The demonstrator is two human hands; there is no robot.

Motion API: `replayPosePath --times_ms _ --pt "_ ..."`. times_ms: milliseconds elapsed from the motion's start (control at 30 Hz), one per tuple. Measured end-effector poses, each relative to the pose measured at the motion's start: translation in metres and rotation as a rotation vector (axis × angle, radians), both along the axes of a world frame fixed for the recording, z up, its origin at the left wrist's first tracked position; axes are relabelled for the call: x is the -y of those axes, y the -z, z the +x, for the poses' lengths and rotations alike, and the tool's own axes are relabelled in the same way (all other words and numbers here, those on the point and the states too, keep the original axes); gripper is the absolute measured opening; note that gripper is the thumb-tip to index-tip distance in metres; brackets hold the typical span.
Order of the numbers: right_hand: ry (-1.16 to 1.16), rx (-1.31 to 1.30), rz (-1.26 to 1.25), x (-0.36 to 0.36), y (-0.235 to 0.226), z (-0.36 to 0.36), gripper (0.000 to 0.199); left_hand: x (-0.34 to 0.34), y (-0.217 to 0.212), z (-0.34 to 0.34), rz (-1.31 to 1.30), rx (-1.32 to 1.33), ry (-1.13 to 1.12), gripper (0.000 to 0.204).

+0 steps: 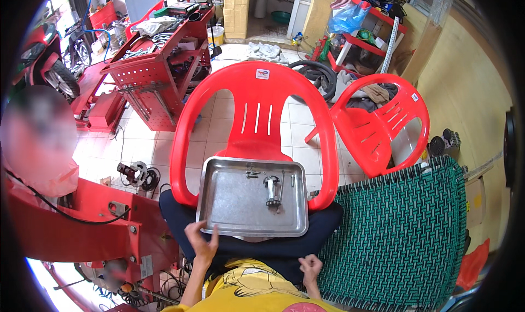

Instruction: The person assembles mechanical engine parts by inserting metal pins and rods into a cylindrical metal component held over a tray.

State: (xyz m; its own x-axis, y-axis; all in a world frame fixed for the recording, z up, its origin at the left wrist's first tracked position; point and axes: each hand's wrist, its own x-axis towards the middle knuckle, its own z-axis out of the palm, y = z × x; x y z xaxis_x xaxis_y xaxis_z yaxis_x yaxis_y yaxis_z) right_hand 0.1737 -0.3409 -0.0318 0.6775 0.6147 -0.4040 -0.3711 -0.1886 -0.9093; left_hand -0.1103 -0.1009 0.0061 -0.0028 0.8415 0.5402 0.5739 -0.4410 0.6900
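A shallow metal tray (235,202) rests on the red plastic chair's seat in front of me, its near edge over my lap. Inside it, right of the middle, lies a spool-shaped metal part (270,190) with dark toothed ends. A long thin rod (282,186) lies beside this part, and a short bolt (292,181) is farther right. Several small screws (252,174) sit near the far rim. My left hand (202,242) is at the tray's near left corner, fingers apart and holding nothing. Over my right thigh, my right hand (310,267) has curled fingers, with nothing visible in them.
The red chair (257,115) faces me, with a second red chair (383,121) to its right. A green woven lounger (394,235) stands close at my right. Red machinery (98,224) is at my left; a red tool cart (158,66) stands beyond.
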Motion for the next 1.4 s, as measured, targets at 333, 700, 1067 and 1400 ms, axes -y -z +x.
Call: replayPosePath --times_ms 333,700,1067,1400 --pt "-0.583 0.470 -0.676 0.065 0.102 0.019 0.030 0.197 0.211 -0.179 -0.771 0.032 -0.473 0.041" --pt "-0.447 0.068 -0.582 0.076 0.072 -0.001 0.053 0.201 0.181 -0.157 -1.296 0.331 -0.328 0.064" --pt "-0.229 -0.381 -0.442 0.071 0.015 -0.018 0.077 0.061 0.100 -0.120 -1.059 0.818 -0.234 0.097" --pt "-0.157 -0.755 -0.754 -0.033 -0.064 -0.034 0.029 0.058 0.117 -0.085 -0.615 0.211 -0.387 0.084"
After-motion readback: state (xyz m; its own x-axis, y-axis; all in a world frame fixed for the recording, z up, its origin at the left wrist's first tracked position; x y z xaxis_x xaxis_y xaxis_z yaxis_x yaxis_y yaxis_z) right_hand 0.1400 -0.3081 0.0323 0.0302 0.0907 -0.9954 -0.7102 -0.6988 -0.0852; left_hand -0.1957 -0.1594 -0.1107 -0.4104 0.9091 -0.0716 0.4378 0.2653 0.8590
